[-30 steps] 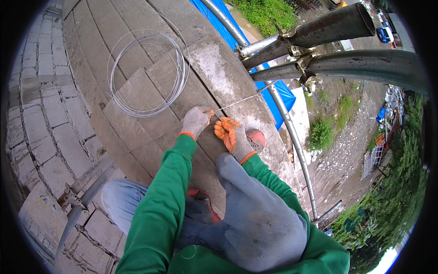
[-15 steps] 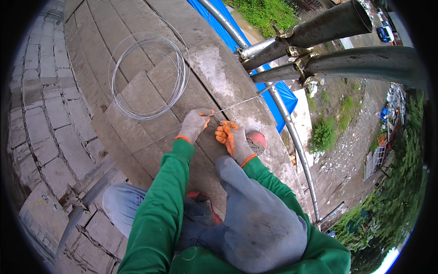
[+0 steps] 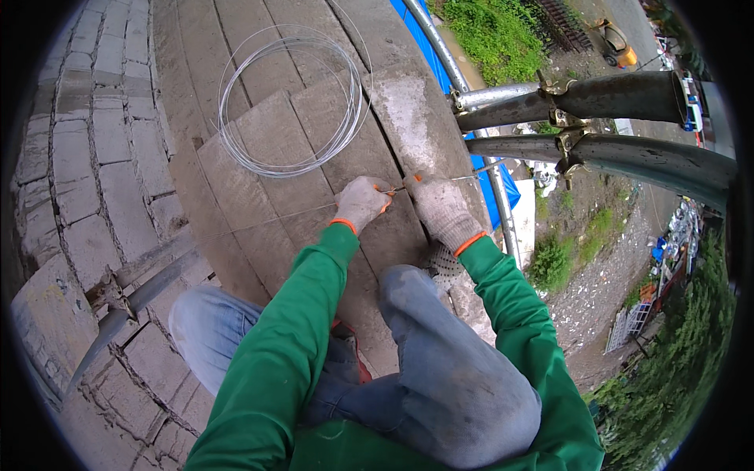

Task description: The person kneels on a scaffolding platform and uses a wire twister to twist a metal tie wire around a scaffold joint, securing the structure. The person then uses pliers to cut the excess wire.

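A thin metal wire (image 3: 465, 177) runs from the scaffold tubes on the right to my gloved hands. My left hand (image 3: 362, 202), in a grey glove with orange fingers, is closed and pinches the wire. My right hand (image 3: 448, 210), in a matching glove, grips it a short way to the right, back upward, its fingertips partly hidden. From my left hand a thin strand (image 3: 302, 212) trails left over the boards. Beyond my left hand, a loose coil of silvery wire (image 3: 351, 118) lies on the boards (image 3: 259, 196).
Dark scaffold tubes (image 3: 628, 98) joined by clamps (image 3: 567, 141) jut out at the right. A galvanised rail (image 3: 441, 43) and blue sheeting (image 3: 424, 35) border the boards, with ground far below. A block wall (image 3: 118, 180) stands left. My bent knee (image 3: 408, 286) is close below my hands.
My right hand has turned from fingers showing to back upward and moved up and right onto the wire. My left hand has shifted slightly right. The whole view has shifted.
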The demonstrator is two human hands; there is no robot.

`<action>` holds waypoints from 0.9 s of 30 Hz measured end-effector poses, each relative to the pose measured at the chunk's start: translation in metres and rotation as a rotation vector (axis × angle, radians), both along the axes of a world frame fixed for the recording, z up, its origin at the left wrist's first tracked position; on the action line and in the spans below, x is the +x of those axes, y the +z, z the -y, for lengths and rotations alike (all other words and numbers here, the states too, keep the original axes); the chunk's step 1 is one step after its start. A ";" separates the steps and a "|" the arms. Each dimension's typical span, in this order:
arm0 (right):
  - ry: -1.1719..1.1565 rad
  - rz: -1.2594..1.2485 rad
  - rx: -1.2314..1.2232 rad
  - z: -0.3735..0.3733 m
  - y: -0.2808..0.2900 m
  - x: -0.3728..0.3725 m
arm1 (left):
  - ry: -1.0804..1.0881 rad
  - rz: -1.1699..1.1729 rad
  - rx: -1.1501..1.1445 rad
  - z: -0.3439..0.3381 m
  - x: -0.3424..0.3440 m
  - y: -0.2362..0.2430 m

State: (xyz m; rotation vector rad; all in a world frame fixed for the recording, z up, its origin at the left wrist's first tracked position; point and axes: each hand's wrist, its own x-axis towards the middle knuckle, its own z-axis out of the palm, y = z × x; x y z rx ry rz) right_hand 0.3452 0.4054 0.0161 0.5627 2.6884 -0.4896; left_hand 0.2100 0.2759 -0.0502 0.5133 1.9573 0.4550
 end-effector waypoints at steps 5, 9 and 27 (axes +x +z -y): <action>0.252 -0.074 -0.158 -0.017 -0.031 -0.039 | -0.078 -0.042 -0.004 -0.002 0.004 -0.005; -0.484 -0.085 -0.706 -0.016 -0.041 -0.043 | -0.131 -0.102 0.066 0.011 0.009 0.003; 0.241 0.423 -0.159 -0.005 -0.055 -0.089 | 0.349 -0.391 0.240 0.036 0.029 0.010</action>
